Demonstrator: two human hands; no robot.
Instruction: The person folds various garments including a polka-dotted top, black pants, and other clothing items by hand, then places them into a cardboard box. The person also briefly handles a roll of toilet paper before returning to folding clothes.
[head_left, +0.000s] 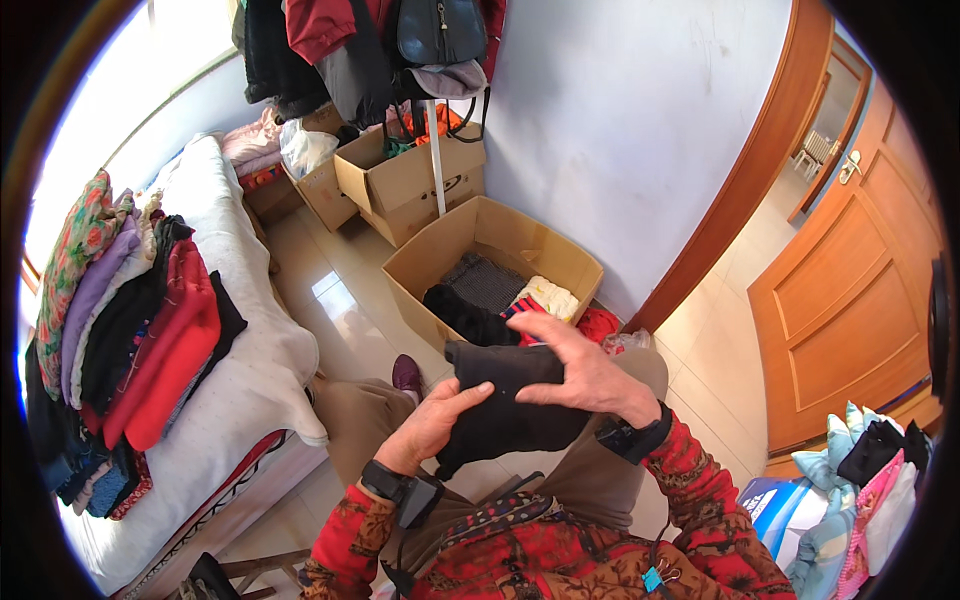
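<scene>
Filling the left side, the bed (225, 240) bears a tall pile (165, 335) of clothes, mostly laid over in layers; whether these are finished or waiting cannot be told. On the floor, the near box (408, 300) holds a black garment (468, 316), a checked piece (487, 282) and a pale piece (551, 296), so some stowing appears done, with room seemingly left inside. At lower right, a mixed heap (860, 490) looks looser and less sorted.

The dark cloth (520, 422) is above the lap, just on the near side of the box. It is already a compact bundle, so its folding seems well along, though a last tuck or smoothing may remain. The left hand (430, 424) has its grip closed on the cloth's left edge, thumb on top; the right hand (588, 374) is spread wide over the far right part, and firm contact there cannot be told.

The cloth's underside and the left fingers beneath it are hidden. The pile and heap are cut by the dark rim, and the box's depth is unclear.
</scene>
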